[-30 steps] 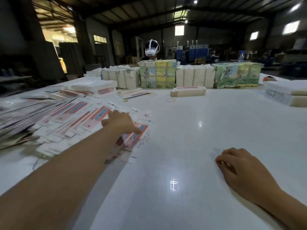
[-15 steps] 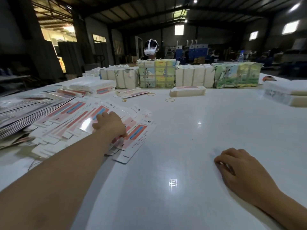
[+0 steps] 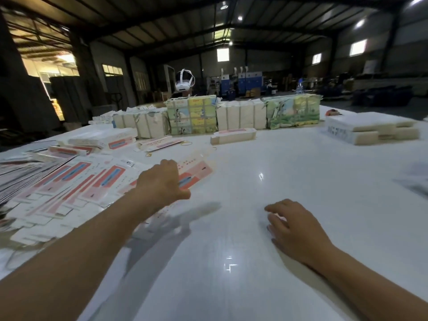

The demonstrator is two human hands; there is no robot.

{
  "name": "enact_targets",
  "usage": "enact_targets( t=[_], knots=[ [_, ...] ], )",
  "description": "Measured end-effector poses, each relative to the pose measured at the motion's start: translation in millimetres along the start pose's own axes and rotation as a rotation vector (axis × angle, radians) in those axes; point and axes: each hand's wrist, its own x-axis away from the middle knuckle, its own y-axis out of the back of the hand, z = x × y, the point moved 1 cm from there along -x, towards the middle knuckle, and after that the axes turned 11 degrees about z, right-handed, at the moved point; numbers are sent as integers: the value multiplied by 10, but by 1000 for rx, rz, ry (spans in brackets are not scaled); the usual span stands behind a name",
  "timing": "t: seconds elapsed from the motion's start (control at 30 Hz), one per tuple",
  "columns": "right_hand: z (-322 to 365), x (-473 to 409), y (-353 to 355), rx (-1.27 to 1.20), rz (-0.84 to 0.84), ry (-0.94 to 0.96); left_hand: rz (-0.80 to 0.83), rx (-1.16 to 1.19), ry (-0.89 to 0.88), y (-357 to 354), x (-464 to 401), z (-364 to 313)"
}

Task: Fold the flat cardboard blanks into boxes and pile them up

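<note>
**Left hand lifting a flat blank from the spread**

A flat cardboard blank (image 3: 194,173), white with a red and blue panel, sits at the right edge of a fanned spread of blanks (image 3: 69,188) on the left part of the white tabletop (image 3: 266,262). The left hand (image 3: 162,181) is on this blank, its grip curled and pinching the near edge; the far end tilts up off the tabletop, though motion blur hides the fingertips. The right hand (image 3: 294,228) rests apart on bare tabletop, palm down, fingers loosely spread, holding nothing.

Beyond the spread lie 1 folded box (image 3: 232,136) and some rubber bands (image 3: 187,143). Wrapped bundles (image 3: 240,114) line the far edge. Behind them stands a person wearing a white headset (image 3: 184,81).
</note>
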Motion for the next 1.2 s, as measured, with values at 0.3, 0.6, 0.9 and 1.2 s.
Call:
enact_targets(
  t=[0.3, 0.6, 0.9, 1.2],
  knots=[
    [-51, 57, 297, -1344, -43, -261, -71, 201, -547, -349, 608, -1113],
    [73, 153, 220, -840, -224, -132, -273, 313, -454, -500, 664, -1128],
    [131, 192, 123, -445, -130, -12, -277, 285, -398, -480, 679, -1081],
    [133, 153, 231, -1403, 126, -84, -326, 235, -427, -457, 744, -1157]
  ],
)
